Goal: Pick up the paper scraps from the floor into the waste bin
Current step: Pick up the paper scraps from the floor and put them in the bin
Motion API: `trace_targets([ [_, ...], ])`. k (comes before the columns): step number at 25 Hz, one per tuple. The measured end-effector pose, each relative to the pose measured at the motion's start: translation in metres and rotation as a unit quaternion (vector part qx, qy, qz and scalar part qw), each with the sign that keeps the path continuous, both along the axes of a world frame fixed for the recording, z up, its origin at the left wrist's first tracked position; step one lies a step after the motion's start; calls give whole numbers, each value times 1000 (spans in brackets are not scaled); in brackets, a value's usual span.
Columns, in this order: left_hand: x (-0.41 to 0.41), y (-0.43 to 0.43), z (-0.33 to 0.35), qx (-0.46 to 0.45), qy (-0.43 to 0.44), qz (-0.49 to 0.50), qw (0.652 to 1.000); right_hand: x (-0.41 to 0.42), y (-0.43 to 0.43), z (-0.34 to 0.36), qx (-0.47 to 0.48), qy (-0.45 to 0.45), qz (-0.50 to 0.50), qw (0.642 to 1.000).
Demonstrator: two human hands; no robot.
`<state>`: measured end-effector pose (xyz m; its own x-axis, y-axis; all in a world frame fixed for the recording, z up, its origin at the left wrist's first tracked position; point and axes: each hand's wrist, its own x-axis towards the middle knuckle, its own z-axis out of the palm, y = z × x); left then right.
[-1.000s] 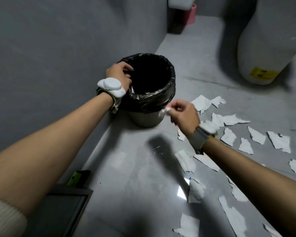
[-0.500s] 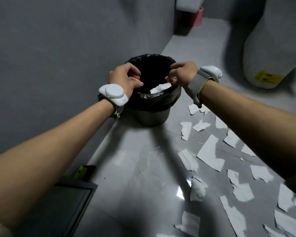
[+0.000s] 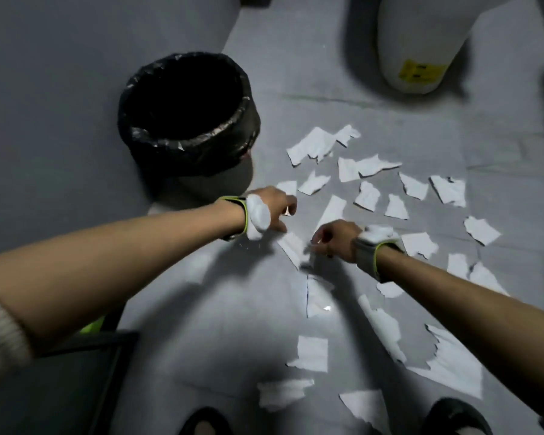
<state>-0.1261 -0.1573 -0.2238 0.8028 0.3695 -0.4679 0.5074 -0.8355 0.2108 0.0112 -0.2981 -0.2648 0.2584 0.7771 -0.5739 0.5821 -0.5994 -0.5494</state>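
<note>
Grey smooth flooring (image 3: 217,309) meets a grey wall (image 3: 60,105) on the left, where a dark flat framed panel (image 3: 60,387) lies in the lower corner. Next comes the round grey waste bin (image 3: 201,182), lined with a black plastic bag (image 3: 157,142). It stands upright by the wall, and its inside is too dark to see. Just right of its base the left hand (image 3: 275,208) reaches down, fingers curled toward the floor beside a small scrap (image 3: 288,187); blur hides whether it holds anything. Torn white paper scraps (image 3: 311,144) lie scattered over the floor from the bin's foot rightward and down to the bottom edge. The right hand (image 3: 338,238) hangs low over a long scrap (image 3: 291,246), fingers curled at its edge, its grip unclear. Far right stands a white cylinder (image 3: 421,42) with a yellow label (image 3: 419,72).
</note>
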Motion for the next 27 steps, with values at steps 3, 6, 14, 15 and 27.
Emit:
trace_targets([
  [3, 5, -21, -66, 22, 43, -52, 997, -4, -39, -41, -38, 4, 46, 998],
  [6, 3, -25, -103, 29, 14, -11, 999, -11, -50, -67, -55, -42, 123, 990],
  [14, 16, -36, -132, 15, 37, 28, 999, -20, -76, -97, 16, -81, 148, 986],
  [15, 14, -36, -131, 11, 46, 33, 998, -21, -75, -98, 15, -84, 151, 985],
  [27, 9, 34, 76, -17, -383, 307, 871, -26, 23, -33, 147, 45, -157, 976],
])
